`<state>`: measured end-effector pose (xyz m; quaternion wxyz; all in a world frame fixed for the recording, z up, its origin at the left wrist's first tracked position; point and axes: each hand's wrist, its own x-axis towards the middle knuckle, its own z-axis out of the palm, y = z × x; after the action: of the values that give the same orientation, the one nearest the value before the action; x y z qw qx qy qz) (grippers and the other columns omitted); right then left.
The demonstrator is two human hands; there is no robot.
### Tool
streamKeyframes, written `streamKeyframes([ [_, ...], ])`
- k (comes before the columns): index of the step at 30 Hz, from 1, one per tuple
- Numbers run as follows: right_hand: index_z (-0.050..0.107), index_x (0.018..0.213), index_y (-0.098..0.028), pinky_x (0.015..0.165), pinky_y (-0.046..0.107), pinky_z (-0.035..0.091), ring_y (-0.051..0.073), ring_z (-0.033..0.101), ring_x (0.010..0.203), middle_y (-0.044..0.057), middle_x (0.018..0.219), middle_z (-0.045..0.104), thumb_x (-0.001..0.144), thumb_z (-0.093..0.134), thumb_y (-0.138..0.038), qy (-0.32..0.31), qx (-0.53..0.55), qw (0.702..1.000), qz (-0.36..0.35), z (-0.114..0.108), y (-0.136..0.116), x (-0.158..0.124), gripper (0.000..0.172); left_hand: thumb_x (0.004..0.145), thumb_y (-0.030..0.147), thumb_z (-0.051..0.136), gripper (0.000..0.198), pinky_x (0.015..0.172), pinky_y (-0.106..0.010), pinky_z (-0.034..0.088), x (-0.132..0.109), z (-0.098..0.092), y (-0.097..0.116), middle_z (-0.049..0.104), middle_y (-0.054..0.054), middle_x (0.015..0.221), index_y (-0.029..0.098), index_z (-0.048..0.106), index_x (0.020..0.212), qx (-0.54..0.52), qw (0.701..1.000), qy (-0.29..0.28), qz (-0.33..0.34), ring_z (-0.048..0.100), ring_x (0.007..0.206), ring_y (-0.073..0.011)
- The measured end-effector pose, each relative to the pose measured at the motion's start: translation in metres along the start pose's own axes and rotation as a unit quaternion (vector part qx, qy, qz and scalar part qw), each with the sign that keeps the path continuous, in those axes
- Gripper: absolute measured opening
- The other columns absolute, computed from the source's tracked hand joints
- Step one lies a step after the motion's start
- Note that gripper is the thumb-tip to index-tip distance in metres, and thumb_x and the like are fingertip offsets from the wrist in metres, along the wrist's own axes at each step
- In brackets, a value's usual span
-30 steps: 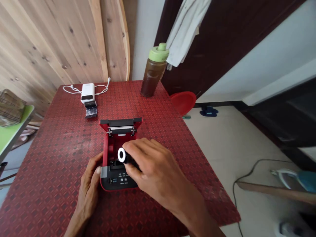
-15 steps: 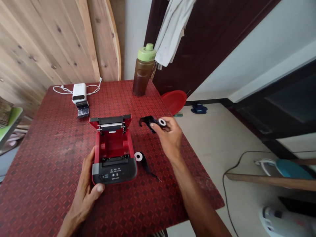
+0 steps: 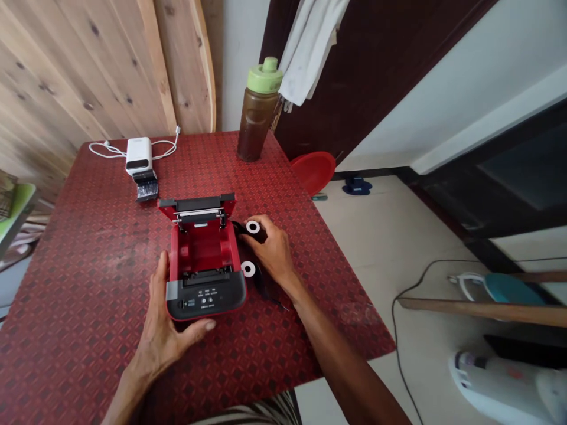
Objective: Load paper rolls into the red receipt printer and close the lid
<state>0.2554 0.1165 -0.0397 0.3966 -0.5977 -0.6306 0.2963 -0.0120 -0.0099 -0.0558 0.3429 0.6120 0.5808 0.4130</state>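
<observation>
A small red and black printer (image 3: 201, 260) sits on the red patterned table (image 3: 88, 248) with its lid open and its inner bay empty. My left hand (image 3: 163, 330) cups the printer's front left corner, thumb under the front edge. My right hand (image 3: 270, 248) holds a black ribbon spool with a white core (image 3: 253, 227) down at the table just right of the open lid. A second spool with a white core (image 3: 248, 270) lies on the table beside the printer, with black ribbon trailing from it toward the table edge.
A white charger with a cable (image 3: 138, 156) and a small dark part (image 3: 146, 190) lie at the far left of the table. A brown bottle with a green cap (image 3: 257, 112) stands at the far edge. Right of the table is open floor with a cable (image 3: 411, 283).
My right hand lifted the spools out of the printer, left one on the table, and has now lowered the other down beside the lid. My left hand slid under the front edge.
</observation>
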Motion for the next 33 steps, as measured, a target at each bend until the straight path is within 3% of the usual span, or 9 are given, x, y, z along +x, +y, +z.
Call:
streamKeyframes([
  [6,0.07,0.139,-0.022,0.108,0.046,0.063,0.027,0.08,0.125,0.015,0.142,0.082,0.09,0.081,-0.024,-0.002,0.012,1.0,0.0,-0.023,0.003,-0.009,0.05,0.079,0.057,0.101,0.137,0.136,-0.079,0.032,0.004,-0.005,0.005,0.034,-0.021,0.187,0.034,0.019,0.186,0.038,0.999,-0.001,0.008,0.034,0.172,-0.0523],
  [10,0.081,0.115,-0.023,0.09,0.04,0.066,0.023,0.082,0.095,0.008,0.112,0.087,0.1,0.072,-0.023,-0.025,0.005,1.0,0.002,-0.054,0.002,-0.04,0.017,0.081,0.059,0.099,0.13,0.132,-0.075,0.042,0.005,-0.004,0.011,0.042,-0.021,0.182,0.033,0.025,0.184,0.064,0.998,0.008,0.019,0.047,0.164,-0.0496],
  [12,0.084,0.108,-0.025,0.081,0.038,0.065,0.021,0.08,0.081,0.004,0.101,0.087,0.098,0.075,-0.019,-0.061,0.005,0.998,0.002,-0.061,0.001,-0.056,0.015,0.081,0.059,0.099,0.129,0.13,-0.073,0.047,0.005,-0.003,0.012,0.043,-0.021,0.181,0.033,0.025,0.184,0.074,0.997,0.01,0.02,0.053,0.16,-0.0481],
  [17,0.083,0.13,-0.029,0.105,0.046,0.064,0.026,0.082,0.112,0.007,0.128,0.087,0.086,0.081,-0.004,-0.121,0.013,0.992,-0.018,-0.042,0.0,-0.069,0.051,0.083,0.061,0.097,0.125,0.123,-0.071,0.055,0.002,-0.002,0.011,0.051,-0.02,0.175,0.033,0.028,0.183,0.105,0.993,0.026,0.049,0.06,0.154,-0.0468],
  [21,0.084,0.119,-0.028,0.107,0.046,0.062,0.026,0.08,0.115,0.005,0.119,0.087,0.089,0.074,-0.002,-0.14,0.017,0.989,-0.039,-0.026,-0.001,-0.064,0.041,0.085,0.063,0.095,0.125,0.12,-0.072,0.057,0.0,0.002,0.01,0.052,-0.021,0.173,0.034,0.025,0.184,0.112,0.992,0.034,0.054,0.063,0.15,-0.0461],
  [24,0.08,0.119,-0.026,0.104,0.046,0.063,0.026,0.081,0.111,0.006,0.118,0.086,0.094,0.067,-0.007,-0.135,0.013,0.99,-0.04,-0.033,-0.004,-0.067,0.034,0.089,0.062,0.093,0.122,0.123,-0.071,0.055,0.0,0.006,0.011,0.05,-0.02,0.174,0.036,0.022,0.185,0.1,0.992,0.034,0.07,0.059,0.155,-0.0455],
  [28,0.074,0.128,-0.026,0.105,0.048,0.063,0.027,0.081,0.115,0.007,0.126,0.084,0.099,0.066,-0.016,-0.112,-0.013,0.993,-0.038,-0.068,-0.029,-0.068,0.032,0.092,0.062,0.091,0.121,0.124,-0.07,0.055,0.001,0.01,0.012,0.05,-0.019,0.173,0.036,0.019,0.185,0.082,0.992,0.037,0.091,0.057,0.156,-0.0441],
  [31,0.072,0.133,-0.028,0.101,0.044,0.064,0.026,0.079,0.113,0.006,0.127,0.083,0.105,0.068,-0.023,-0.138,-0.046,0.982,-0.12,-0.085,-0.065,-0.058,0.029,0.093,0.06,0.09,0.121,0.124,-0.071,0.054,0.001,0.011,0.012,0.049,-0.02,0.172,0.035,0.017,0.186,0.088,0.99,0.038,0.105,0.055,0.156,-0.045],
  [33,0.07,0.138,-0.027,0.107,0.046,0.062,0.026,0.078,0.117,0.006,0.127,0.082,0.108,0.068,-0.019,-0.164,-0.08,0.963,-0.198,-0.081,-0.089,-0.046,0.032,0.094,0.06,0.09,0.122,0.124,-0.072,0.054,0.001,0.011,0.012,0.047,-0.021,0.172,0.035,0.015,0.186,0.091,0.989,0.034,0.107,0.053,0.158,-0.0459],
])
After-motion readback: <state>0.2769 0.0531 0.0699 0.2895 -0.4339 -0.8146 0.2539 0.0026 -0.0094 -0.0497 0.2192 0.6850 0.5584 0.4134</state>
